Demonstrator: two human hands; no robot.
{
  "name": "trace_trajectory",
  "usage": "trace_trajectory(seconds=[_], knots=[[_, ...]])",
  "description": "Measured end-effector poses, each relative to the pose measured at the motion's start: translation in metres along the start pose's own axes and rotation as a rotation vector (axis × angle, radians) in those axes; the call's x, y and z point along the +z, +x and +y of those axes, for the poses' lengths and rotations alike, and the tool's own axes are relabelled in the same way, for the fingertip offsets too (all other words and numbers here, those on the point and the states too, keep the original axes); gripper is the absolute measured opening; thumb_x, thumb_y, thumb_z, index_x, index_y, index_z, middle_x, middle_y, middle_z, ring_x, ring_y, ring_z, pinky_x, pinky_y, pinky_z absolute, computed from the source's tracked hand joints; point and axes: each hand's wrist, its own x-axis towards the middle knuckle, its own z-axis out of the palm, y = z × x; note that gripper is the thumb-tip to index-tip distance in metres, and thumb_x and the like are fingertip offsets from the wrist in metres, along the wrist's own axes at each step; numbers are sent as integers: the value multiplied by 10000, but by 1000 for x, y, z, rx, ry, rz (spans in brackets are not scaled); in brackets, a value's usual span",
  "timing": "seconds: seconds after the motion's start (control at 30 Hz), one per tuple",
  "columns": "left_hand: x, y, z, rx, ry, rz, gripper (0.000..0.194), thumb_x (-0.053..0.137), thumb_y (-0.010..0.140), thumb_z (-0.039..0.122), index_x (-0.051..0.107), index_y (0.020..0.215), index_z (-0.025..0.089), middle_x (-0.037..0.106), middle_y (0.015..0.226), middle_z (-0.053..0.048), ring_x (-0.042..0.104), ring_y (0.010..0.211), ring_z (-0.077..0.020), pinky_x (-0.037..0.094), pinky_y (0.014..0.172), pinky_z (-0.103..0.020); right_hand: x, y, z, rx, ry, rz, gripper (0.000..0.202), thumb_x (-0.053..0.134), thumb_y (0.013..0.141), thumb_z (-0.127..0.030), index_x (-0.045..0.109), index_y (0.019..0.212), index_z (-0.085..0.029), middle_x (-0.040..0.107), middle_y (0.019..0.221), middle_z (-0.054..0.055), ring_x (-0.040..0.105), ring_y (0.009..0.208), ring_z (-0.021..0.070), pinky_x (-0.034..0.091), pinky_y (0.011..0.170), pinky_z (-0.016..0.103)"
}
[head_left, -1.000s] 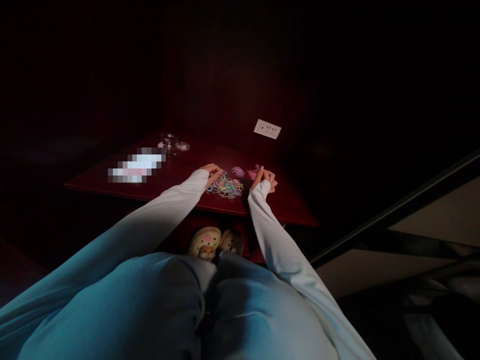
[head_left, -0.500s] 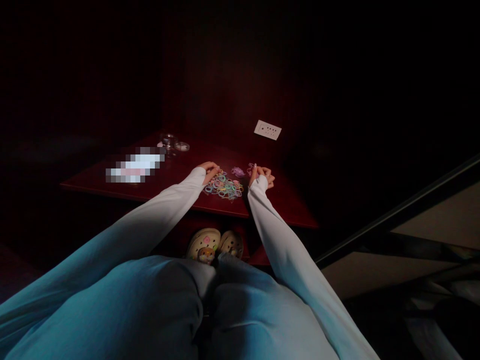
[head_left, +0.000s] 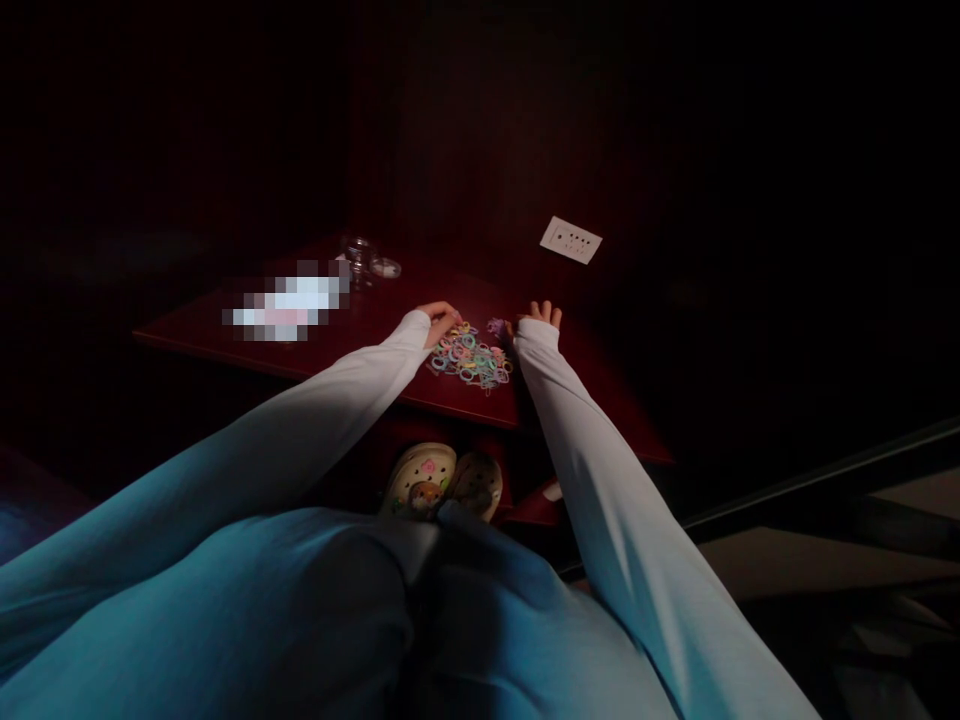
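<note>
Small coloured elastic hair ties (head_left: pixel 471 362) lie in a loose heap near the front of the dark red table (head_left: pixel 360 345). My left hand (head_left: pixel 439 320) is at the heap's upper left edge, fingers bent and pressed together with the thumb; what is between them is too small to make out. Just behind the heap lies a separate bunch of purple hair ties (head_left: pixel 496 327). Beside that bunch, on its right, my right hand (head_left: pixel 540 316) is palm down with its fingers stretched forward and apart. The thumb side comes close to the purple ties and is partly hidden by the sleeve.
A clear jar (head_left: pixel 360 258) stands at the back left, with a round lid (head_left: pixel 386 268) beside it. A blurred-out pale object (head_left: pixel 289 305) lies on the left of the table. A white wall socket (head_left: pixel 571 240) is behind. Beige clogs (head_left: pixel 427 478) show below the table's front edge.
My right hand has gone from a closed pinch with purple-pink ties by it to stretched fingers near the purple bunch. My left hand stays at the heap. The whole view has shifted.
</note>
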Motion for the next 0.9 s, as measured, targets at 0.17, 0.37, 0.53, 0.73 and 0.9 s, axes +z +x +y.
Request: trace_trajectory(seconds=[0.17, 0.37, 0.53, 0.73, 0.9], knots=[[4, -4, 8, -51, -40, 7, 153, 604, 855, 231, 664, 731, 164, 705, 723, -19, 647, 699, -161, 492, 631, -248, -9, -2, 0, 100, 16, 59, 427, 517, 1017, -474, 795, 1107, -163, 591, 1434, 212, 416, 1316, 397, 291, 1077, 574], [8, -3, 9, -78, -127, 14, 155, 614, 823, 244, 640, 686, 179, 667, 660, 1, 618, 639, -142, 465, 603, -232, -4, -26, 11, 403, 119, 156, 490, 335, 1064, -413, 778, 1121, -210, 663, 1287, 135, 452, 1210, 329, 310, 1014, 490], [8, -3, 5, -80, -92, 13, 185, 619, 833, 297, 641, 685, 187, 684, 686, -12, 649, 685, -167, 481, 627, -251, -1, -52, 25, 581, 227, 69, 537, 256, 1054, -370, 768, 1110, -215, 710, 1142, 107, 494, 1118, 307, 303, 958, 446], [8, -3, 0, -85, -66, 35, 211, 634, 826, 319, 662, 663, 189, 679, 654, -22, 639, 680, -186, 493, 651, -276, -11, -63, 17, 378, 153, -86, 416, 407, 1026, -393, 770, 1144, -226, 700, 1248, 119, 491, 1188, 323, 314, 983, 434], [6, -3, -2, -65, -73, 14, 244, 649, 824, 356, 673, 653, 184, 697, 666, -37, 658, 692, -195, 504, 642, -279, -11, -67, 8, 118, 136, -108, 400, 438, 1020, -346, 743, 1268, -269, 644, 1351, 122, 460, 1243, 334, 310, 1044, 454]])
